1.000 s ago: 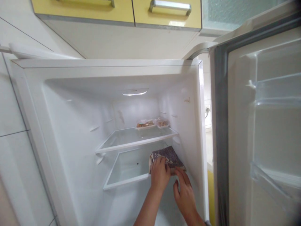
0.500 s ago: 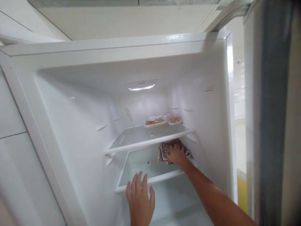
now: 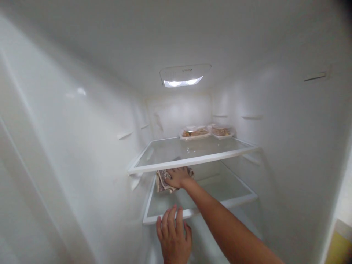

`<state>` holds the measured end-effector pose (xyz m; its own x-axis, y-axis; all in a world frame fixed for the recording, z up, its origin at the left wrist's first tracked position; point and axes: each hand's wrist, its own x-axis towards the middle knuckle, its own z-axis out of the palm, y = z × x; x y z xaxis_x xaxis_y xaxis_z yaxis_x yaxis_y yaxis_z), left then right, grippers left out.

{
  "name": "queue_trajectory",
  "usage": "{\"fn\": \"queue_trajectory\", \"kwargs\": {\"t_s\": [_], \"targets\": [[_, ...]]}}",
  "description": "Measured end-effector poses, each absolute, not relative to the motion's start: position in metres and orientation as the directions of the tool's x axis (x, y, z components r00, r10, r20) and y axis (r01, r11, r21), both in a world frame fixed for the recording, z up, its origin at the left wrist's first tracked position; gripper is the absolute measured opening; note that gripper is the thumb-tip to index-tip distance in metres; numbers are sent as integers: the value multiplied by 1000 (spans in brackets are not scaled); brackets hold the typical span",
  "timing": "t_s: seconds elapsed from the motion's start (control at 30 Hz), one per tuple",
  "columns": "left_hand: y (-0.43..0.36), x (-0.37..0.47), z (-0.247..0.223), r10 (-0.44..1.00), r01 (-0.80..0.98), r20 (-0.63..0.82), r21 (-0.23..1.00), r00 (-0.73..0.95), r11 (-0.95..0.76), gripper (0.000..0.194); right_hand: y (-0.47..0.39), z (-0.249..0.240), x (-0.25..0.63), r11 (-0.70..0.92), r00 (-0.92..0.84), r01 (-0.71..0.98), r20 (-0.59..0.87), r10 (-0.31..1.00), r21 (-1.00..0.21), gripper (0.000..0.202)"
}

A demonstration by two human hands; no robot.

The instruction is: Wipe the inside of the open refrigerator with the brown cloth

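The right hand (image 3: 177, 178) lies spread on one patterned cloth (image 3: 162, 184), left side of the lower glass shelf (image 3: 225, 187); the left hand (image 3: 175, 238), fingers apart, is at the front edge. Upper glass shelf (image 3: 165, 154): two food trays (image 3: 195, 134) visible.

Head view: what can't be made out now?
All head view:
Cloth: middle, under the right hand; far part, partly behind the upper shelf rim.
Left hand: wrist, cut off by the bottom edge; contact with the lower shelf, hidden by the hand itself.
Food: exact kind, too small and blurred.
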<state>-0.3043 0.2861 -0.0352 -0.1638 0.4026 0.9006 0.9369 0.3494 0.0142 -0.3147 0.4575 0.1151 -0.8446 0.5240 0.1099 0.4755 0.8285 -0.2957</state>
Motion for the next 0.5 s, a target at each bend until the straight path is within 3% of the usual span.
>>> {"fn": "queue_trajectory", "kwargs": {"t_s": [0.13,0.3,0.5], "targets": [[281,-301,-32,419,943,895,3,-151,333,50,436,118,-348,825,-851,469,89,518,-315,75],[276,-292,-27,423,955,881,94,-212,281,61,430,121,-340,812,-839,483,94,537,-329,73],[267,-293,-19,479,968,860,60,-174,244,64,408,123,-318,812,-840,479,94,534,-333,74]]}}
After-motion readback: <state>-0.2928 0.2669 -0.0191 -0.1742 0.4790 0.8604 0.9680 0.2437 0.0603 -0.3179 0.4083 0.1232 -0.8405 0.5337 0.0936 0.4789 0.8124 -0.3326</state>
